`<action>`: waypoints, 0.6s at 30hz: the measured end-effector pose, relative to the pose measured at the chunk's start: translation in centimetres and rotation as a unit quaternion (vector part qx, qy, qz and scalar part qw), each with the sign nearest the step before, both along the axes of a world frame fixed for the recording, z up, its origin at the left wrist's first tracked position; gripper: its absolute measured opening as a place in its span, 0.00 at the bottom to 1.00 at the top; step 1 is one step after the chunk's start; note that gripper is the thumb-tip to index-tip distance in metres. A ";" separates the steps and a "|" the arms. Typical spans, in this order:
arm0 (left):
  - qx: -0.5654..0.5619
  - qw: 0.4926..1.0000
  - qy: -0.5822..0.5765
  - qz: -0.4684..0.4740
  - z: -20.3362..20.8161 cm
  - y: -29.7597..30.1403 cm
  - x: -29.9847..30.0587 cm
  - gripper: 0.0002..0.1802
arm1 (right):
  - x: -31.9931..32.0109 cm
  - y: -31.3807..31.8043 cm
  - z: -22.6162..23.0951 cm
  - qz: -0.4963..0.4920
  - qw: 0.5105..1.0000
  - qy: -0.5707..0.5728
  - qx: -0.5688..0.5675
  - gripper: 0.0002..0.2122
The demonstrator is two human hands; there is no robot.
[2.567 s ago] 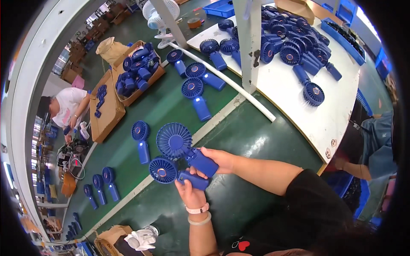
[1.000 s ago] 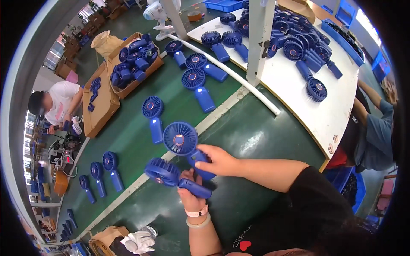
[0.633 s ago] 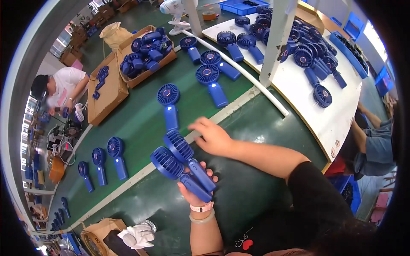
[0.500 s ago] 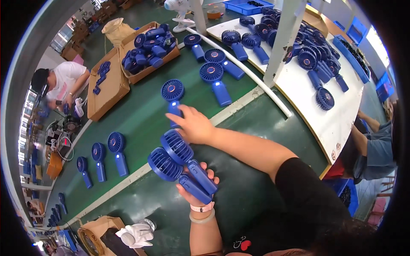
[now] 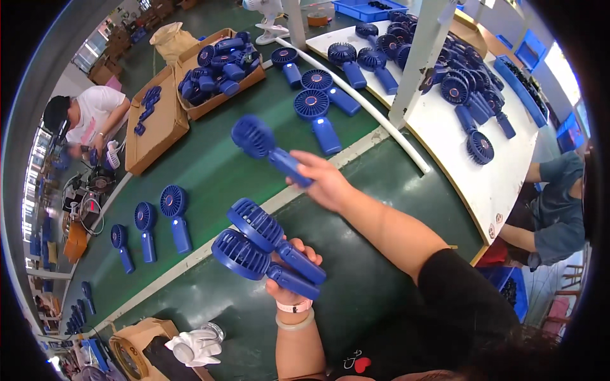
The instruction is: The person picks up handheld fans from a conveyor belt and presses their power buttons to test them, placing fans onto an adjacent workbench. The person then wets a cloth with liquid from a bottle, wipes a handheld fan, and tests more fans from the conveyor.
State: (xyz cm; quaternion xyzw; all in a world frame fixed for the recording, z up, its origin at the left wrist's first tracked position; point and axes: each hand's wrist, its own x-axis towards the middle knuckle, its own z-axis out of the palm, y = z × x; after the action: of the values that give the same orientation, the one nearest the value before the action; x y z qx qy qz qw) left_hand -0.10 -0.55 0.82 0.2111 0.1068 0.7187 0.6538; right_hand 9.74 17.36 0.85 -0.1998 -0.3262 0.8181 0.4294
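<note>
Two blue handheld fans (image 5: 255, 223) lie side by side in my left hand (image 5: 287, 293), their round grilles pointing up and left. My fingers wrap round both handles. Just above them, my right hand (image 5: 325, 182) grips the handle of another blue handheld fan (image 5: 289, 166), slightly blurred and tilted, its head to the upper left. That fan is off the green belt (image 5: 210, 159) and apart from the left hand's pair. More fans stand nearby: one blue fan (image 5: 316, 114) lies up and right of my right hand, and several others (image 5: 175, 216) form a row at the left.
A cardboard box (image 5: 219, 76) full of fans and a flatter carton (image 5: 155, 130) sit at the far side. A white table (image 5: 457, 152) with heaped fans stands at right, behind a white post (image 5: 422, 63). One person works at left, another sits at right.
My right hand has picked the fan up off the belt and drawn it right, tilting it. The left hand's two fans have shifted slightly.
</note>
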 end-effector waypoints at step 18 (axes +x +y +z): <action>-0.066 0.993 0.085 0.055 -0.2 -0.2 0.6 0.43 | 4.3 -7.7 0.5 0.090 0.990 -0.094 0.048 0.19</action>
State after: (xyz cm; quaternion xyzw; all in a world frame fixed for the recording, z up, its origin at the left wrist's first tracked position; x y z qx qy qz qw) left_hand 0.54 -0.74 0.62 0.2219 0.2201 0.7242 0.6147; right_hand 14.07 9.68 1.35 -0.2243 -0.4208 0.8144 0.3307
